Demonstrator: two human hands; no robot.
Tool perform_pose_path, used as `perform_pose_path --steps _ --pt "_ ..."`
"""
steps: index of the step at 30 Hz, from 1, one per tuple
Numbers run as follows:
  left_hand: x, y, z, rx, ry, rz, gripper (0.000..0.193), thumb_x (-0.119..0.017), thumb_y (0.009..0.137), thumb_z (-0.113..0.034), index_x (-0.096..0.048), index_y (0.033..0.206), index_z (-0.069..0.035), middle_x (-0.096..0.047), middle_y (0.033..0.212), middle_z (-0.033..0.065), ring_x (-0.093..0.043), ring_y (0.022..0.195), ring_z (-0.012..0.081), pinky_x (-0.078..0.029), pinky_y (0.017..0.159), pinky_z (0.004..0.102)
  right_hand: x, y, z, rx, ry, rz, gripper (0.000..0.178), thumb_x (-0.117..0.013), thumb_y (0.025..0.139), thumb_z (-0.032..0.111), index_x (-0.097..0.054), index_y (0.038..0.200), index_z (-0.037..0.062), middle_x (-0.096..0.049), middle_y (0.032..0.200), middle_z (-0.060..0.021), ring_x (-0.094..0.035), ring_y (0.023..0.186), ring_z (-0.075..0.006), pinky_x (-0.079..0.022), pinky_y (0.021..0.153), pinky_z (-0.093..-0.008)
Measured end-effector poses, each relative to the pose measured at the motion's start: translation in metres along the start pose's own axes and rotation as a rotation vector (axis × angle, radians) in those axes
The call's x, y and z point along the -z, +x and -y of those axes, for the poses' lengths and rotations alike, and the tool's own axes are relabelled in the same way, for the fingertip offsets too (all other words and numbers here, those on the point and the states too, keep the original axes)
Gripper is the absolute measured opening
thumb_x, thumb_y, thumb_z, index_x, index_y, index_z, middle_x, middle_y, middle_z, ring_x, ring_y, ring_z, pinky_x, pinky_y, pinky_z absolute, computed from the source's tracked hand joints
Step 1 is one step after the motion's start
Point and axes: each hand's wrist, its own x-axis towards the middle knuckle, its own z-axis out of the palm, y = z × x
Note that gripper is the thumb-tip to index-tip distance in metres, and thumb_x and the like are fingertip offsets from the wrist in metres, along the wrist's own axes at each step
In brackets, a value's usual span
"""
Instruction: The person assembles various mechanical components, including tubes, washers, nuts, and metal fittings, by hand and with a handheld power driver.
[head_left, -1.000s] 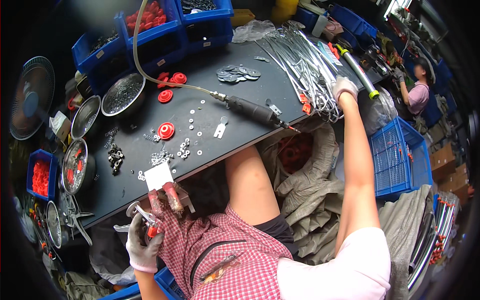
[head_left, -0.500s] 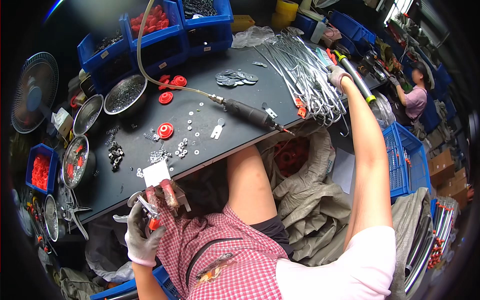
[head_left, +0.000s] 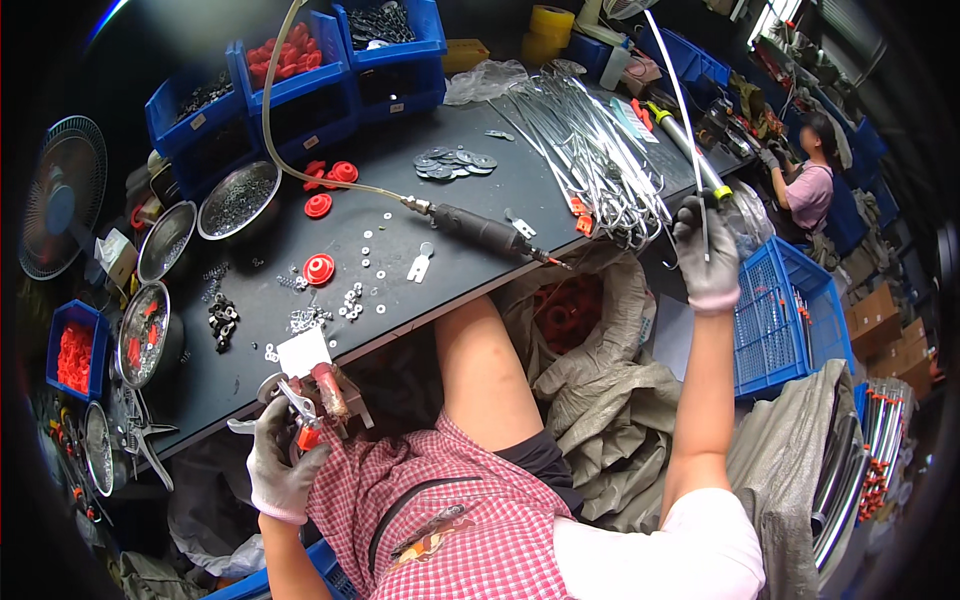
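My left hand [head_left: 280, 470], in a grey-white glove, is closed round a small metal fitting with a red plastic piece [head_left: 308, 438], at the front left below the table edge. Close by are a white block [head_left: 303, 352] and a worn red handle-like part [head_left: 328, 388] at the bench edge. My right hand [head_left: 706, 255], gloved too, grips a long thin metal rod [head_left: 682, 105] near its lower end. The rod stands nearly upright, leaning left at the top. Left of that hand lies a heap of hooked metal rods [head_left: 600, 160] on the dark bench.
A pneumatic screwdriver [head_left: 480, 228] with a hose lies mid-bench. Steel bowls [head_left: 240, 200] and blue bins [head_left: 295, 85] of small parts line the left and back. A blue crate [head_left: 765, 335] and sacks [head_left: 620, 400] stand below. Another person [head_left: 808, 190] works at far right.
My right hand has drawn back from the heap toward me, bringing one rod up off it. The left hand keeps its metal fitting in nearly the same place. The view has shifted slightly.
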Motion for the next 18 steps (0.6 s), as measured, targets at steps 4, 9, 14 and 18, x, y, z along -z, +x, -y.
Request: perform_pose_path --steps 4,9,14,18 --pt "0.0 0.008 -0.001 -0.041 -0.033 0.059 0.069 -0.077 0.07 -0.006 -0.042 0.129 0.003 -0.056 0.117 0.0102 -0.055 0.107 0.0164 -0.043 0.094 0.0304 -0.102 -0.045 0.057 0.61 -0.56 0.246 0.05 -0.051 0.093 0.018 -0.035 0.133 -0.0077 -0.048 0.128 -0.0257 -0.046 0.122 -0.0322 -0.035 0.105 -0.0402" --pt "-0.011 0.013 0.0 -0.121 -0.101 -0.009 0.069 -0.079 0.069 -0.007 -0.043 0.127 0.004 -0.057 0.117 0.0113 -0.056 0.106 0.018 -0.045 0.094 0.033 -0.184 -0.045 0.084 0.966 -1.583 -0.266 0.021 -0.049 0.096 0.017 -0.058 0.101 -0.0012 -0.047 0.076 0.001 -0.04 0.068 -0.0051 -0.034 0.065 -0.0191" --pt "-0.038 0.032 -0.035 -0.114 -0.225 0.05 0.061 -0.072 0.074 0.0 -0.043 0.127 0.001 -0.056 0.116 0.012 -0.057 0.107 0.0189 -0.048 0.087 0.0313 -0.229 -0.048 0.022 1.243 -2.139 0.297 0.023 -0.049 0.095 0.021 -0.059 0.099 0.0007 -0.058 0.082 -0.0067 -0.051 0.073 -0.0146 -0.041 0.069 -0.025" --pt "-0.043 0.043 -0.053 0.051 -0.513 0.088 0.06 -0.072 0.073 -0.008 -0.043 0.125 0.0 -0.059 0.106 0.009 -0.055 0.059 0.0086 -0.042 0.045 0.0199 -0.236 -0.053 -0.085 0.907 -1.386 0.547 0.017 -0.052 0.09 0.014 -0.061 0.095 0.0006 -0.061 0.079 -0.0137 -0.059 0.068 -0.0225 -0.048 0.064 -0.0321"
